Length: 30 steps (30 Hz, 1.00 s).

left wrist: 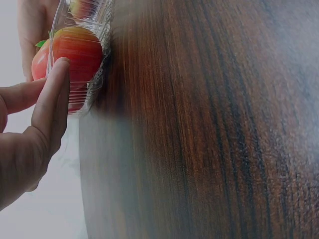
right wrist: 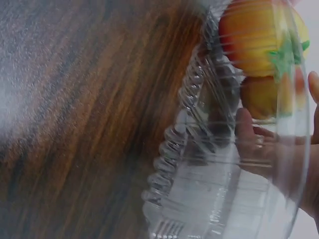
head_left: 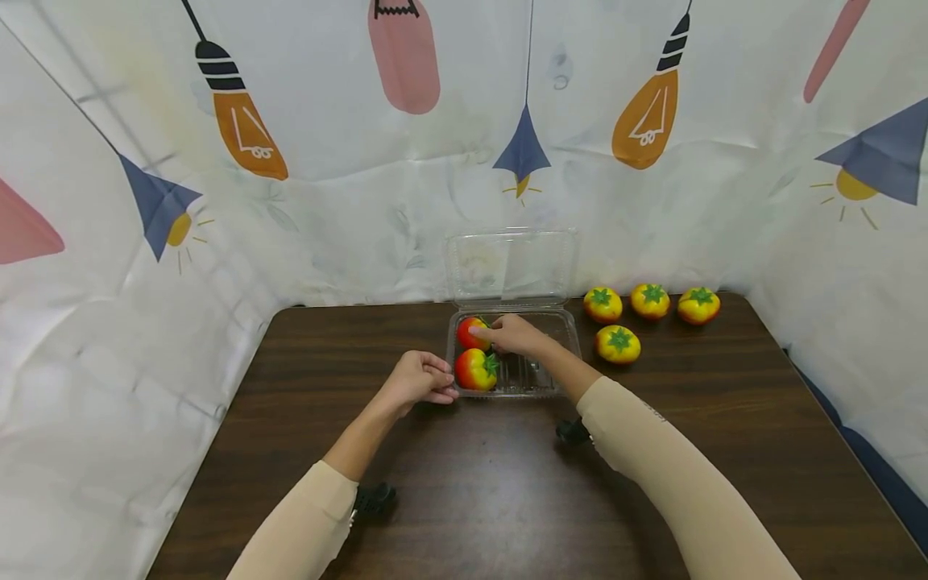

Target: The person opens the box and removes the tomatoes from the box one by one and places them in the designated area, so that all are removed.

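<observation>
A clear plastic clamshell box point(head_left: 536, 392) stands on the table with its lid raised. Two red-and-yellow tomatoes with green leafy tops lie in its left side, one behind the other. My right hand point(head_left: 516, 334) reaches into the box and grips the rear tomato point(head_left: 471, 332); in the right wrist view, the fingers point(right wrist: 244, 132) show through the clear wall beside it. The front tomato point(head_left: 474, 370) sits near the box's front left corner. There my left hand point(head_left: 419, 377) pinches the rim, and its fingers point(left wrist: 52, 99) overlap the wall in the left wrist view.
To the right of the box, several more tomatoes stand on the dark wood table point(head_left: 478, 483), three in a back row and one tomato point(head_left: 618, 345) in front. The transparent lid point(head_left: 511, 266) leans up against the patterned cloth point(head_left: 362, 225) behind.
</observation>
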{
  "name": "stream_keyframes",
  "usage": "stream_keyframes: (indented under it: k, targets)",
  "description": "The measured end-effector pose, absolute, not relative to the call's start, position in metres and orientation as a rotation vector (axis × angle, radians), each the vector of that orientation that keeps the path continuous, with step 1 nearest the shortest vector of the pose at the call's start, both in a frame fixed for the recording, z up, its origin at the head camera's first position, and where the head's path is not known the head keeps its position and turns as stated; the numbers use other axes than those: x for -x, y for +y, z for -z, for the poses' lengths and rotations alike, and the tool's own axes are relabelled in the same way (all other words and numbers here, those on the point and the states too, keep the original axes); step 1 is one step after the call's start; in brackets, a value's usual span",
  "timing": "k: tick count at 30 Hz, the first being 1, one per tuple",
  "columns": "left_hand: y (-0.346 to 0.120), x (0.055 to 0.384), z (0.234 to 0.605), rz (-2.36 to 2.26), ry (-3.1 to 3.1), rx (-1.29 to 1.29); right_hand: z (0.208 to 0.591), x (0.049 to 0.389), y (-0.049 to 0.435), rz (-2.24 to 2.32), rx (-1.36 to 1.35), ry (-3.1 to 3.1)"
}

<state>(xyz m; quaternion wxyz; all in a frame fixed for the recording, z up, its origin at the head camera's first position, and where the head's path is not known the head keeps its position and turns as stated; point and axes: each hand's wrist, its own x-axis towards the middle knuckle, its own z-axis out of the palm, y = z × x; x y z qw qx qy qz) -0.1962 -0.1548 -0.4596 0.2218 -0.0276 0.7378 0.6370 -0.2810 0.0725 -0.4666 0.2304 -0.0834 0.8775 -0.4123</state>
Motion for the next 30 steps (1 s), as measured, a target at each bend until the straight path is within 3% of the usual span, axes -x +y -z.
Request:
stream_keyframes:
  k: [30]
  targets:
    - [-0.1561,0.1950,0.4588,-1.764,2.036,0.073,0.4694,0.2727,0.0649,1.236,0.165,2.384]
